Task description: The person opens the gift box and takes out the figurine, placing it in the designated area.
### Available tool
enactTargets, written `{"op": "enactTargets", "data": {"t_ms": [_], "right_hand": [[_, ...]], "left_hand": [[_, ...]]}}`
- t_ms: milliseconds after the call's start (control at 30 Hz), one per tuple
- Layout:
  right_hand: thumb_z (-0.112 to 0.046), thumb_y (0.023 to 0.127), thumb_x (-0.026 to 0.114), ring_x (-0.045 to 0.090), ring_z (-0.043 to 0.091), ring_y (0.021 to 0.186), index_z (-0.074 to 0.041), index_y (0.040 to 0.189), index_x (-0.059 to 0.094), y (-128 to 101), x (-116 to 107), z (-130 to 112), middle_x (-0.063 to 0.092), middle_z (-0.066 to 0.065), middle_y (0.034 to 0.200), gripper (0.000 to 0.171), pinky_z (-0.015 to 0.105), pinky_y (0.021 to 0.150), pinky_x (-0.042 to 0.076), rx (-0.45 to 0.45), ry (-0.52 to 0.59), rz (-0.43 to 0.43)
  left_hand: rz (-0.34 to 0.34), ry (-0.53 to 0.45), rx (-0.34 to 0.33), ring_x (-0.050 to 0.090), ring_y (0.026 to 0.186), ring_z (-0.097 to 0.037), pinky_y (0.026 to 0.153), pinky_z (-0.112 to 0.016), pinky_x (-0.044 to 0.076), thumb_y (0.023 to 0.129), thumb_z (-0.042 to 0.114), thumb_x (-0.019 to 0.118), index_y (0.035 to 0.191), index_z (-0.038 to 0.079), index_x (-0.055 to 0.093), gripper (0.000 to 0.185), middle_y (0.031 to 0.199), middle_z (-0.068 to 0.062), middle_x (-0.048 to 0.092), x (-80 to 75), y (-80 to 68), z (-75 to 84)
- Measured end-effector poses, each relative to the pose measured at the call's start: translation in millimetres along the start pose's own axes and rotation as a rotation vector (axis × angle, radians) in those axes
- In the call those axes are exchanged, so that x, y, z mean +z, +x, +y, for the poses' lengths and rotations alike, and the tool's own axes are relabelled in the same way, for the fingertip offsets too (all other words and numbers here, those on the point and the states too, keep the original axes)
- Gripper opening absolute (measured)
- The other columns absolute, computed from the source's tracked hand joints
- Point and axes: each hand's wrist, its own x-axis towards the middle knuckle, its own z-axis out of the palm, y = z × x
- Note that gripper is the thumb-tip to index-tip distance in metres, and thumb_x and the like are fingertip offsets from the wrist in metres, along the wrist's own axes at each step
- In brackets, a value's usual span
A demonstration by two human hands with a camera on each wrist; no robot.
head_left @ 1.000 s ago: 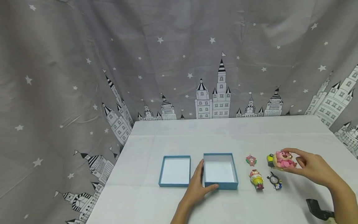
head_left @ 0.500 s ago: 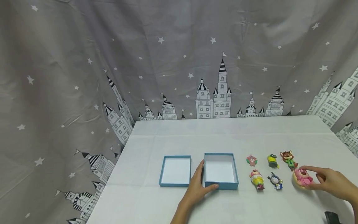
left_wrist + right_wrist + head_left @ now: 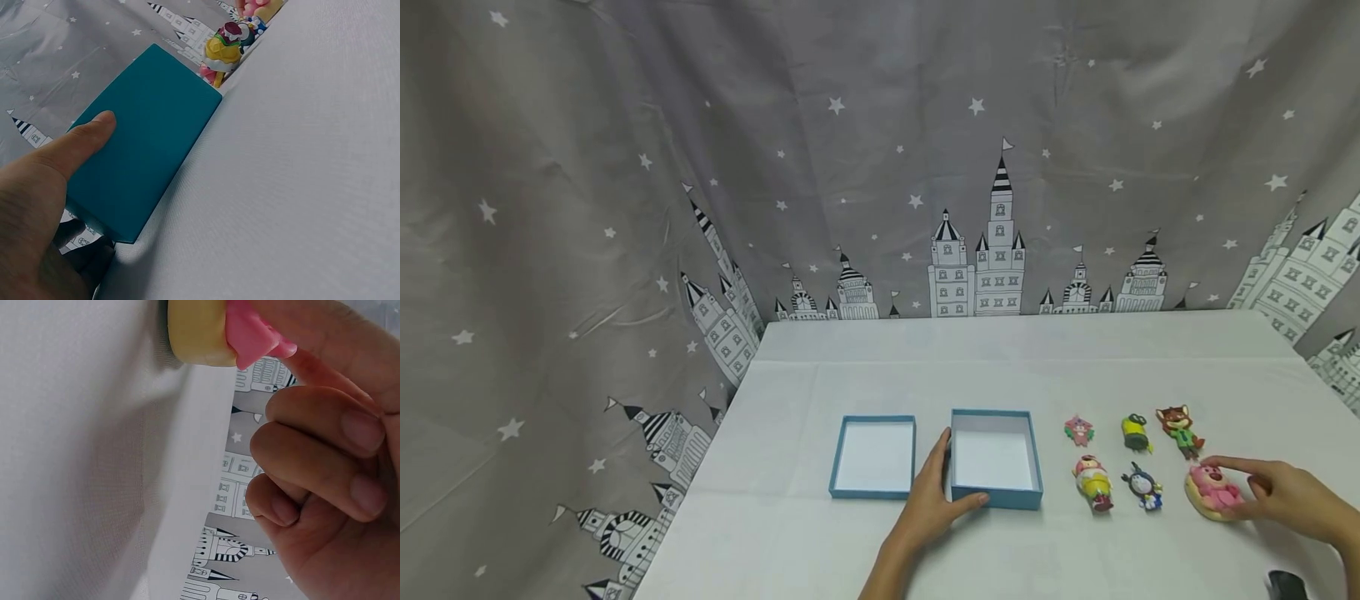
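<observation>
A blue open box (image 3: 996,458) with a white inside stands on the white table. My left hand (image 3: 928,500) holds its near left corner, thumb against the front wall (image 3: 137,144) and fingers along the left side. At the right, my right hand (image 3: 1292,496) pinches a pink bear figurine (image 3: 1216,492) with a cream base between thumb and index finger. The base (image 3: 197,331) is down at the table cloth in the right wrist view, and the other fingers (image 3: 312,456) are curled into the palm.
A shallow blue-rimmed lid (image 3: 874,458) lies left of the box. Right of the box lie several figurines: a pink one (image 3: 1078,430), a yellow-dressed one (image 3: 1093,483), a dark-hooded one (image 3: 1144,487), a yellow-and-green one (image 3: 1136,433) and a fox (image 3: 1181,431). A black object (image 3: 1287,585) shows at the lower edge.
My right hand has carried the bear figurine right and nearer, down to the table below the fox, uncovering the fox and yellow-and-green figurines. My left hand stays on the box.
</observation>
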Motion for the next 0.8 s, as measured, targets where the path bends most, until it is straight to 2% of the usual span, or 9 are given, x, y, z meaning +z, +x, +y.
{"op": "enactTargets", "data": {"t_ms": [200,300,367,533,667,800], "right_hand": [[-0.036,0.066,0.079,0.029,0.006,0.052,-0.005,0.118,0.060,-5,0,4,0.033,-0.003,0.057,0.064,0.022,0.045,0.024,-0.016,0.017,0.020],[-0.035,0.065,0.080,0.028,0.005,0.051,-0.004,0.118,0.060,-7,0,5,0.033,-0.004,0.057,0.064,0.022,0.044,0.024,-0.034,0.023,0.030],[-0.034,0.065,0.080,0.028,0.006,0.052,0.001,0.118,0.058,-8,-1,4,0.033,-0.004,0.057,0.067,0.023,0.044,0.024,-0.030,0.015,0.026],[-0.034,0.064,0.080,0.030,0.007,0.052,-0.001,0.122,0.057,-11,-5,0,0.035,-0.003,0.057,0.071,0.023,0.045,0.024,0.004,-0.004,0.018],[-0.033,0.068,0.079,0.030,0.007,0.052,0.003,0.124,0.054,-10,-13,-10,0.036,-0.002,0.058,0.071,0.024,0.045,0.024,-0.012,-0.011,0.041],[-0.031,0.075,0.075,0.031,0.008,0.052,0.003,0.121,0.056,-5,-21,-31,0.036,-0.002,0.059,0.060,0.025,0.046,0.025,-0.039,-0.024,0.106]], "left_hand": [[-0.003,-0.006,0.008,0.025,0.135,-0.030,0.107,-0.048,0.025,0.072,0.050,0.074,0.149,0.012,0.012,0.106,0.150,-0.012,0.021,1.7,1.4,0.6],[-0.006,-0.014,0.009,0.026,0.134,-0.030,0.107,-0.047,0.025,0.072,0.049,0.074,0.149,0.012,0.011,0.106,0.150,-0.013,0.021,2.8,1.9,2.1],[-0.008,-0.017,0.009,0.026,0.134,-0.030,0.107,-0.047,0.025,0.072,0.049,0.074,0.149,0.011,0.011,0.107,0.150,-0.013,0.022,3.1,1.9,3.0],[-0.005,-0.019,0.007,0.025,0.134,-0.031,0.107,-0.048,0.025,0.072,0.049,0.074,0.149,0.012,0.010,0.107,0.150,-0.013,0.021,4.5,1.0,3.3],[0.035,-0.023,0.020,0.020,0.136,-0.031,0.107,-0.051,0.024,0.077,0.044,0.071,0.149,0.013,0.007,0.101,0.152,-0.012,0.015,4.9,0.2,6.6],[0.104,-0.012,0.085,0.013,0.138,-0.030,0.107,-0.055,0.020,0.088,0.035,0.062,0.149,0.014,0.006,0.086,0.153,-0.010,0.010,-1.3,0.2,18.3]]}}
